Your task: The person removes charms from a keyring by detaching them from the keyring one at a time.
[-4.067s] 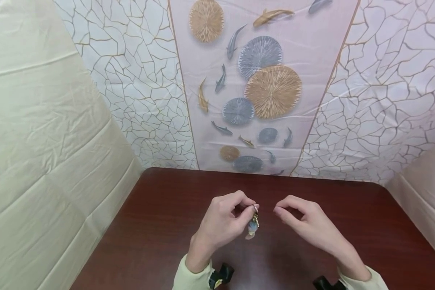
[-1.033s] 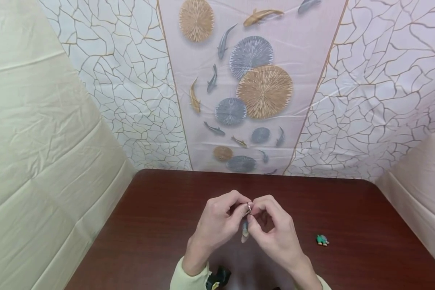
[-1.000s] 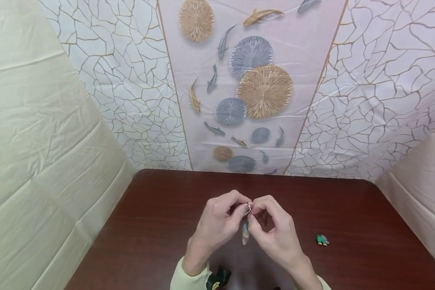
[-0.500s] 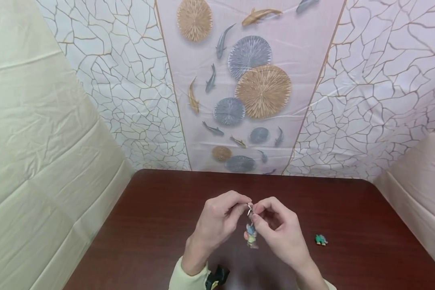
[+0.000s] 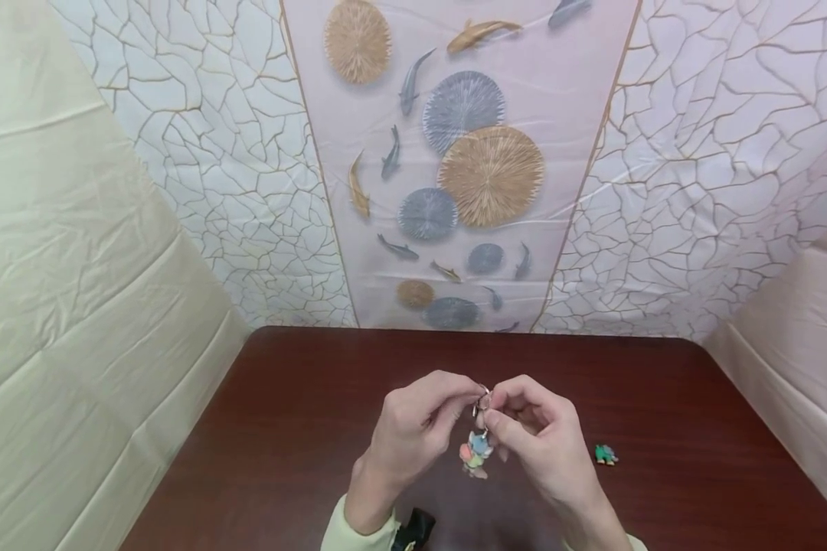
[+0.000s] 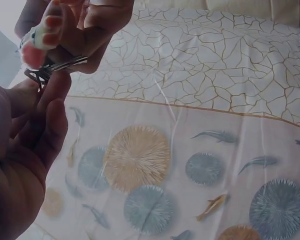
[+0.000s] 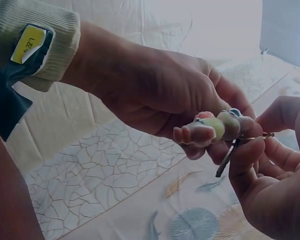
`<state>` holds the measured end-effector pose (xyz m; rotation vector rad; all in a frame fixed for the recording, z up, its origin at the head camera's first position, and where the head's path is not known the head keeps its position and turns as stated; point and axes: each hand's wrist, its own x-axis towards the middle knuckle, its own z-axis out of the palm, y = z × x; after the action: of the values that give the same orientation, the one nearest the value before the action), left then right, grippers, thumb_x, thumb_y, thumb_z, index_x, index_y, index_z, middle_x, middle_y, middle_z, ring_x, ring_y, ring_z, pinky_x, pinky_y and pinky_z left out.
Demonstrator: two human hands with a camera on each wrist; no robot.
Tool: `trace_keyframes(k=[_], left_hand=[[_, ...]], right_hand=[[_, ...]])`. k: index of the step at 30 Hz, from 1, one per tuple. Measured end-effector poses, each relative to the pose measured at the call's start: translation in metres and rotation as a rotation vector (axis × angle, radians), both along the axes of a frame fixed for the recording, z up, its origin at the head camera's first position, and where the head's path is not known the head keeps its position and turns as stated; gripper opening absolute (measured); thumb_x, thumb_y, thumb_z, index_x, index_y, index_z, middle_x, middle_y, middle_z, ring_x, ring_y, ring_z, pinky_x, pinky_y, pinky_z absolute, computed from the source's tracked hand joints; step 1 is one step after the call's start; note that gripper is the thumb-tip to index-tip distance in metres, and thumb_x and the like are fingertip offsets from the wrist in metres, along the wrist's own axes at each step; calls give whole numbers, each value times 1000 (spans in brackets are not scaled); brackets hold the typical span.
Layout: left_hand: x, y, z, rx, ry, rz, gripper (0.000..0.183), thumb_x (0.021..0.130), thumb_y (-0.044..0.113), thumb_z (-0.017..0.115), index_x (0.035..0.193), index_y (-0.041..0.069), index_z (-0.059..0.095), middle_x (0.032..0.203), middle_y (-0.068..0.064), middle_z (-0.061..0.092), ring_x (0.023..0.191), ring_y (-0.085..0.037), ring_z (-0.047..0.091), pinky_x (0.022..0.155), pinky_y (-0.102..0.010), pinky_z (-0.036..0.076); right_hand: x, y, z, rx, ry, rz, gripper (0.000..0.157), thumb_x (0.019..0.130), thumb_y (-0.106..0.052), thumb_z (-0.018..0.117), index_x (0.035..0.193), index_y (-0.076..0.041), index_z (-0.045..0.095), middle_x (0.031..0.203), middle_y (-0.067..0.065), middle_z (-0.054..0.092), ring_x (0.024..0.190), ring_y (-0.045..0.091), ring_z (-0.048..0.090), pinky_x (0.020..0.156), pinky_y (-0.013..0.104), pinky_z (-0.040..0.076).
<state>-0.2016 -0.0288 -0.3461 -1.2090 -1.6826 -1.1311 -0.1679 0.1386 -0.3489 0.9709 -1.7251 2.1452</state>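
A keychain with a small pastel figurine charm (image 5: 476,453) hangs between my two hands over the table. The charm is blue, yellow and pink. My left hand (image 5: 413,444) pinches the keychain's metal ring (image 5: 482,399) between thumb and forefinger. On its other side, my right hand (image 5: 544,436) pinches the keychain's metal fitting just above the charm. In the right wrist view the charm (image 7: 205,131) points sideways in front of my left hand (image 7: 160,92), and a flat metal piece (image 7: 225,162) sticks out beside the fingertips. My right hand's fingertips partly hide the fitting.
A small green figurine (image 5: 606,454) lies on the dark red-brown table (image 5: 303,428), to the right of my right hand. Patterned cloth (image 5: 455,229) hangs behind the table's far edge, and a cream cloth (image 5: 110,306) slopes down on the left.
Four seconds ago my hands were apart, the left alone holding the keychain. The right has since come in and pinches it. Over the last second the charm has swung out into view below the fingers.
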Motion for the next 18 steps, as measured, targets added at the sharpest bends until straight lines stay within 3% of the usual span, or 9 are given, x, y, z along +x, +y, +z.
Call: trace_keyframes(k=[3,7,14,18], left_hand=[[1,-1,1,-47,27,-39,14,86,-1,60,99,2,65,91,-5,68,85,-8,64,77,-17,51],[3,-4,1,-111,2,-68,19,86,5,60,104,3,65,96,-5,69,90,-7,65,80,-18,51],[3,-11,-2,-203,-66,-67,13,86,8,60,98,8,63,91,1,69,85,0,63,76,-14,50],[2,-14,-2,-226,-76,-98,12,86,6,60,97,8,63,89,2,69,83,2,62,75,-12,49]], right_hand=[[3,2,2,-8,13,4,18,82,21,50,91,5,54,81,4,62,56,14,54,37,33,38],[5,4,4,32,-18,-49,15,83,17,52,92,5,54,79,4,61,55,15,54,38,32,40],[6,3,3,195,-5,-163,16,83,12,58,92,-1,56,73,5,58,48,17,48,39,27,42],[7,3,3,272,-1,-206,16,83,8,61,92,-5,58,72,7,60,52,14,55,42,24,43]])
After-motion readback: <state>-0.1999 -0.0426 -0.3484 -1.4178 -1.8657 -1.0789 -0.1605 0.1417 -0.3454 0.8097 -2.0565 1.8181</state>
